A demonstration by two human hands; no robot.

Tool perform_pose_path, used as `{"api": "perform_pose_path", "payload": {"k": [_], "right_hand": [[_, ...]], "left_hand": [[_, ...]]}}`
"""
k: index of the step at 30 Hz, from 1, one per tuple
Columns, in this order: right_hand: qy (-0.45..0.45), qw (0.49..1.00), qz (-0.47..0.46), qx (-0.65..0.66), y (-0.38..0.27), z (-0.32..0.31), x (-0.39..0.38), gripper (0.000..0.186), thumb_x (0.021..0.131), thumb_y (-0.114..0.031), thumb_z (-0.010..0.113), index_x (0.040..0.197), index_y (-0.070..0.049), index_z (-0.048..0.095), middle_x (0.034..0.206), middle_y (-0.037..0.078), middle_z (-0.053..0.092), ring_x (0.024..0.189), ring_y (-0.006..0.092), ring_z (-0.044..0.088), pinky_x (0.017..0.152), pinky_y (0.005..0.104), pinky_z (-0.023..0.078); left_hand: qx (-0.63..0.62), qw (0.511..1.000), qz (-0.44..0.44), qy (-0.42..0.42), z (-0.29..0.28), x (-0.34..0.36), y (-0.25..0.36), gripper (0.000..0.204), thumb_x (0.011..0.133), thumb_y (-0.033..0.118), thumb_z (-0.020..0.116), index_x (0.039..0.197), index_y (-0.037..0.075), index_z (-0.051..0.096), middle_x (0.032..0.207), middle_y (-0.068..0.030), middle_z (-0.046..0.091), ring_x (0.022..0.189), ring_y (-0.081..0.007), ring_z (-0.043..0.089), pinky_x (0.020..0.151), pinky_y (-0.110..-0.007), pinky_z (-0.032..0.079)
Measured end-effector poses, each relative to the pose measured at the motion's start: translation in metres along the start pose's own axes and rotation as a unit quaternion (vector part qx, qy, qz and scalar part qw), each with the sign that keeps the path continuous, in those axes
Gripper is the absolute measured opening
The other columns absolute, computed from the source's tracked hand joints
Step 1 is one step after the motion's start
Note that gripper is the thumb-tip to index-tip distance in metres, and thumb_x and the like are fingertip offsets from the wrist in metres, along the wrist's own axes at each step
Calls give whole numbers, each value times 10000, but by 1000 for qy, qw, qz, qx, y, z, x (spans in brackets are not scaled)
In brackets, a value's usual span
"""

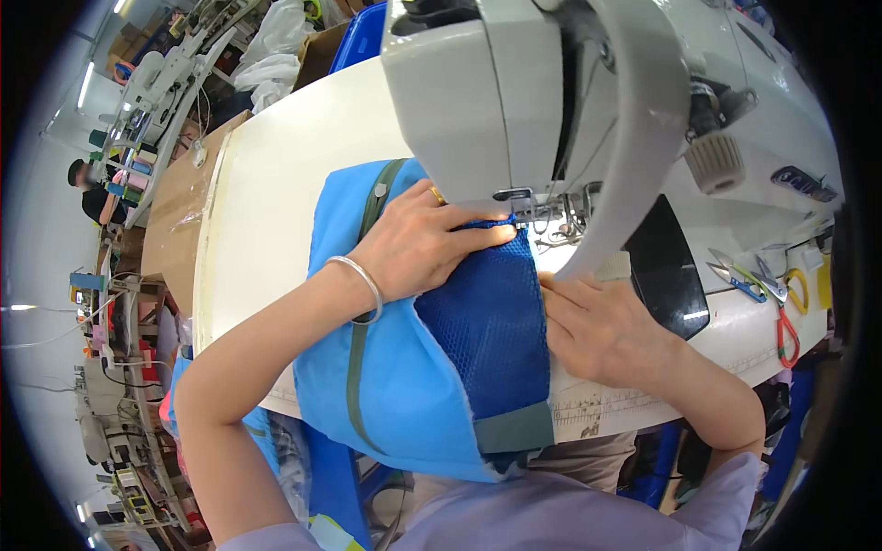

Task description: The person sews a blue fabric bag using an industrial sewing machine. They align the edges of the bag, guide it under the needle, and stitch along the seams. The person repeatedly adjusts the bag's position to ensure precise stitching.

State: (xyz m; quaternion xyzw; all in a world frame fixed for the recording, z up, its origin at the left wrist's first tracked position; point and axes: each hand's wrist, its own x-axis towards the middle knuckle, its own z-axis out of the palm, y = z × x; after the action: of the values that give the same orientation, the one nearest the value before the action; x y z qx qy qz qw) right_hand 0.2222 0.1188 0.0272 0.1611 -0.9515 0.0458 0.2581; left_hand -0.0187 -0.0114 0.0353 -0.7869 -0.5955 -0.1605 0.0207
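Note:
A light-blue fabric piece (404,395) with a dark green strip (358,376) lies partly on the white table and hangs over its front edge. Along its right side runs dark-blue mesh (496,321), which reaches up to the presser foot (522,209) of a white sewing machine (450,101). My left hand (413,241) rests on the fabric, index and middle fingers stretched out at the mesh beside the foot. My right hand (606,332) is closed at the mesh's right edge, thumb and fingers together. The machine's pale curved guard partly covers the needle area.
Several scissors and snips (781,294) lie at the table's right end. A black panel (669,275) is set by the machine base. Cardboard (175,220) adjoins the table's left edge, and a blue bin (358,35) stands behind. Another person (96,197) is far left.

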Motion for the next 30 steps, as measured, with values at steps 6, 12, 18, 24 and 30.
{"api": "perform_pose_path", "payload": {"k": [6,12,18,24,30], "right_hand": [[-2,1000,-23,18,-2,-3,-2,189,632,-80,664,755,63,678,968,207,697,940,279,684,738,324,575],[-26,999,-32,1,-4,-8,-2,182,637,-70,652,747,74,665,970,236,696,977,309,681,752,337,575],[-18,1000,-16,-1,-11,0,-5,204,637,-68,646,769,86,666,982,249,692,1021,326,670,775,356,564],[3,1000,11,5,-12,7,-7,225,612,-65,628,774,87,661,1015,250,681,1031,342,660,824,372,566],[12,1000,6,10,-12,9,-8,234,604,-67,624,775,89,656,1025,262,677,1036,351,657,881,400,570]], "left_hand": [[-1,999,-38,-4,0,-1,16,371,748,23,725,1103,125,768,1258,-34,688,1089,-262,645,885,-383,541],[7,1000,2,23,5,1,5,334,764,27,717,1079,122,775,1240,-34,691,1029,-266,656,847,-376,545],[4,999,9,40,4,2,2,322,759,30,726,1063,120,782,1215,-36,690,1026,-266,650,857,-383,544],[-7,1000,4,27,1,4,4,335,754,26,725,1074,110,777,1199,-54,667,1007,-277,644,853,-388,540],[14,1000,1,22,3,4,0,457,804,96,696,1254,165,736,1059,-131,742,760,-271,709,674,-391,575]]}}
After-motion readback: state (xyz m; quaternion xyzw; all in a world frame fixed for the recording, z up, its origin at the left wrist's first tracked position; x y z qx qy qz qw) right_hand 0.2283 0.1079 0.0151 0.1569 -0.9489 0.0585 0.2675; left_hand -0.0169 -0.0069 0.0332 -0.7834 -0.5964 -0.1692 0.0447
